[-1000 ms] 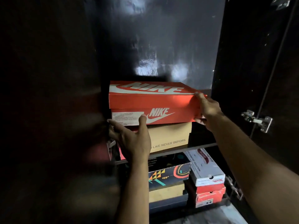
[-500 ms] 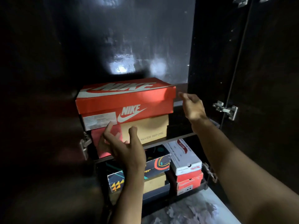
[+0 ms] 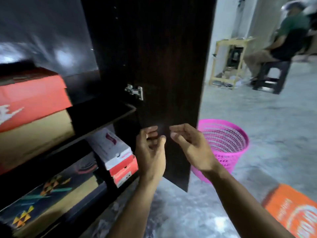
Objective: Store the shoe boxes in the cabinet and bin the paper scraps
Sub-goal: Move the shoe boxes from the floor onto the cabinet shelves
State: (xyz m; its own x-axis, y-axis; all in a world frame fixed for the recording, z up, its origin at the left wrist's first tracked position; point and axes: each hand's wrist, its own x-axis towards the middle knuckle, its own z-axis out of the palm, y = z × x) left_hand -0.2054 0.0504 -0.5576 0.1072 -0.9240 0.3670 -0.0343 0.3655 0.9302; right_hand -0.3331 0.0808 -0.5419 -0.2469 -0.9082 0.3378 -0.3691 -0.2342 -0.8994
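The red Nike shoe box (image 3: 32, 98) rests on a tan box (image 3: 34, 138) on the upper shelf of the dark cabinet (image 3: 103, 115) at the left. Below sit a patterned dark box (image 3: 51, 188) and a white box on a red box (image 3: 113, 148). My left hand (image 3: 151, 152) and my right hand (image 3: 190, 145) hover empty, fingers loosely curled, in front of the open cabinet door (image 3: 163, 66), away from the boxes. An orange shoe box (image 3: 295, 208) lies on the floor at the lower right. A pink mesh bin (image 3: 224, 145) stands behind the door.
The open door juts out between the cabinet and the bin. Grey concrete floor (image 3: 257, 117) stretches to the right. Farther back a person sits on a dark stool (image 3: 271, 74) beside a small wooden frame stand (image 3: 226, 60).
Both hands let go of the red Nike box and drew back from the shelf. The view swung right, bringing in the door, the pink bin and the orange box.
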